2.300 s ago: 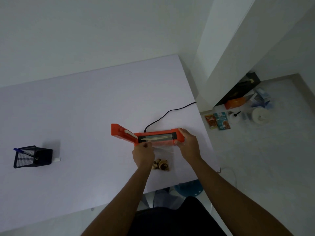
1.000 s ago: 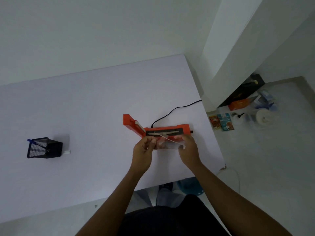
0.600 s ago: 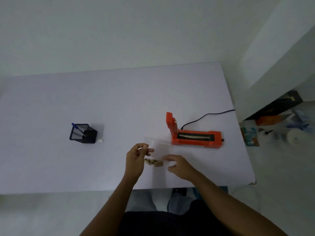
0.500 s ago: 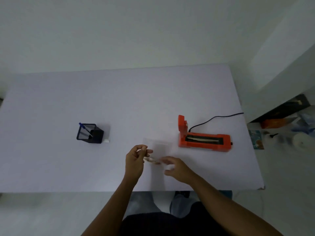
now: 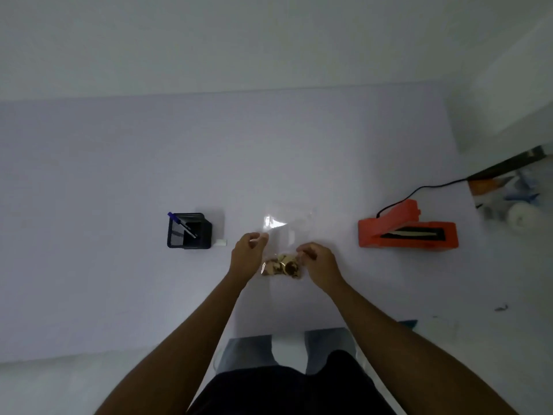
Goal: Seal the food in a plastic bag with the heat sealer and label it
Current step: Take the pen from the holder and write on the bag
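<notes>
A clear plastic bag [image 5: 288,227] lies flat on the white table [image 5: 119,175], with brown food pieces [image 5: 281,266] at its near end. My left hand [image 5: 247,256] pinches the bag's left edge. My right hand [image 5: 318,263] pinches its right edge, beside the food. The orange heat sealer [image 5: 408,232] sits to the right of the bag with its lid raised, apart from both hands. A black mesh pen holder [image 5: 188,230] with a blue pen [image 5: 181,224] stands to the left, and a small white piece [image 5: 220,242] lies beside it.
The sealer's black cord [image 5: 419,190] runs off the table's right edge. Boxes and packets [image 5: 508,193] clutter the floor at the right. The table's near edge lies just above my lap.
The bag left the sealer and now lies on the table left of it, between both hands. The view swung left, bringing the pen holder toward the centre.
</notes>
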Demonstrator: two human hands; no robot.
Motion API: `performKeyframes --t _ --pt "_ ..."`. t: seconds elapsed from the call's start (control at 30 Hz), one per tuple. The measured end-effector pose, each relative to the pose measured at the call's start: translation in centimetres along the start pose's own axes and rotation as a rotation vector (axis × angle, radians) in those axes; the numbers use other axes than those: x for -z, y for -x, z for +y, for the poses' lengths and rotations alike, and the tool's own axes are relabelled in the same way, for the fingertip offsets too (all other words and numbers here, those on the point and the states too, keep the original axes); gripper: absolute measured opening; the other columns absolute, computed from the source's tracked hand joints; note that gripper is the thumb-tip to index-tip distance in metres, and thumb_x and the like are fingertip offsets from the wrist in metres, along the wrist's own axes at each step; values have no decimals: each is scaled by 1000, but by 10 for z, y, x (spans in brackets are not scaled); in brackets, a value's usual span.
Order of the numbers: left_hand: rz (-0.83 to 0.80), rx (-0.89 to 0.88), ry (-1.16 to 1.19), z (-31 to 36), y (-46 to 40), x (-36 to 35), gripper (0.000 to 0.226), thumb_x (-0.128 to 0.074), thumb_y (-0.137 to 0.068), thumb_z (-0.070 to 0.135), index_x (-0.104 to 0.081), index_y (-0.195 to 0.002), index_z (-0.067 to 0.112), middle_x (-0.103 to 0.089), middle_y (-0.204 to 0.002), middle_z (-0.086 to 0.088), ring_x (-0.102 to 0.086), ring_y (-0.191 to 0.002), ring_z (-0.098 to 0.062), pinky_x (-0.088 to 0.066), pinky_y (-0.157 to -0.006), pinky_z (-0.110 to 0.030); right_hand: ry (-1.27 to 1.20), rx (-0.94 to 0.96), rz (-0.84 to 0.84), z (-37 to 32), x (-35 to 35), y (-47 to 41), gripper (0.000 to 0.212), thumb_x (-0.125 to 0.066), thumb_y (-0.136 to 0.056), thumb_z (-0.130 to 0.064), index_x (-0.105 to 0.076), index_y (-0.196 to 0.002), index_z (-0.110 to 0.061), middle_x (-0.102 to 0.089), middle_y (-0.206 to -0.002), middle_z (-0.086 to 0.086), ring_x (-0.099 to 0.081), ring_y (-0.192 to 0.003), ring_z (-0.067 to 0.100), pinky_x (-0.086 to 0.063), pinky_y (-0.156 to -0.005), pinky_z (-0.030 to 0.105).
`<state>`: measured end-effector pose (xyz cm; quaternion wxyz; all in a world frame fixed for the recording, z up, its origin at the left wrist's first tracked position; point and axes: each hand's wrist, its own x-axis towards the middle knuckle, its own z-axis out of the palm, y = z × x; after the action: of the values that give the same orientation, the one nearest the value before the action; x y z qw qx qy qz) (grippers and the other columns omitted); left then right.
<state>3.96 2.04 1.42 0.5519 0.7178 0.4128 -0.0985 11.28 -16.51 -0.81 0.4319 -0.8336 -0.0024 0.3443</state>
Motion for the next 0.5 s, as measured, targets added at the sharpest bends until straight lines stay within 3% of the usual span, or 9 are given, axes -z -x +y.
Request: performKeyframes --t 0.17,0.37,0.5 --pt "-103 38 -100 -20 -12 9 37 -55 -93 43 -66 -113 14 -72 -102 -5 -68 -94 -23 -53 -93 -46 9 -76 121 -11 -17 -5 15 -66 -88 -9 -71 -102 -12 -72 -98 6 -69 -96 25 -57 -88 36" --pt "-157 10 -109 -17 -6 25 45 -55 -95 41 -58 -129 12 -67 -118 -6 -65 -105 -24 -50 -98 -43 56 -150 232 -29 -31 10 34 -57 -96 -23 -59 -127 -8 -66 -120 11 -63 -105 25 -47 -85 27" --pt "-67 -113 -92 -7 7 59 30 -58 -97 31 -62 -120 12 -68 -107 -4 -65 -94 -18 -50 -79 -27 71 -35 296 -51 -41 23 38 -62 -96 -20 -56 -131 -7 -61 -127 12 -61 -111 25 -46 -88 26"
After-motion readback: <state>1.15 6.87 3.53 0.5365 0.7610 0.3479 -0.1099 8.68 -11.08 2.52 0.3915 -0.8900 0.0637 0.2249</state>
